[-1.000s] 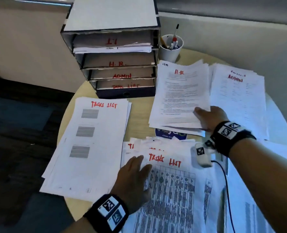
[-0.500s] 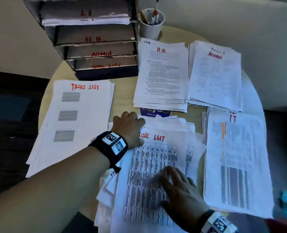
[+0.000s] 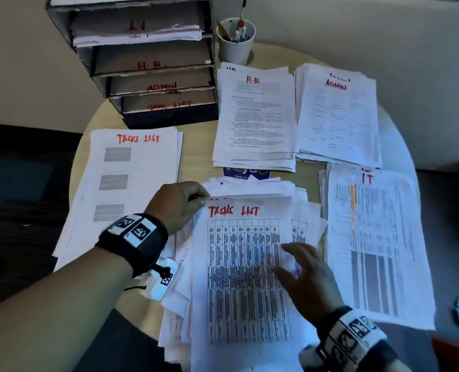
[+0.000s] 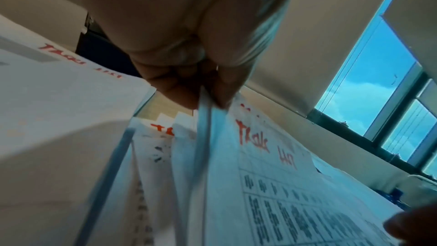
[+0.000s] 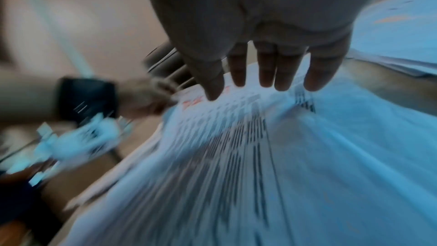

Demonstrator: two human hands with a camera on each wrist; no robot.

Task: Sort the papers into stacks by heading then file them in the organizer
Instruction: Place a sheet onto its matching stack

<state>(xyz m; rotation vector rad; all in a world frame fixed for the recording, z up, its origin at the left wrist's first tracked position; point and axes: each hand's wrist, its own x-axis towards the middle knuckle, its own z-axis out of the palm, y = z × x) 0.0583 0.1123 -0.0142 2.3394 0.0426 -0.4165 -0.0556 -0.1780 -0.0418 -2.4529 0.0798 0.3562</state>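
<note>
left side of the round table [image 3: 107, 103]: the sorted tasks list stack [image 3: 126, 183] below the organizer [image 3: 148, 63]. left hand [image 3: 174, 205] pinches the top sheet [image 3: 250, 264] by its upper left corner on the middle pile. right hand [image 3: 306, 277], fingers [image 5: 267, 70] straight and spread, hovers low over that sheet; contact unclear.

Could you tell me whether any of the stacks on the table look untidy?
Yes: the middle pile under both hands is fanned out, with sheets jutting at its left and top edges. The four sorted stacks lie much squarer.
</note>
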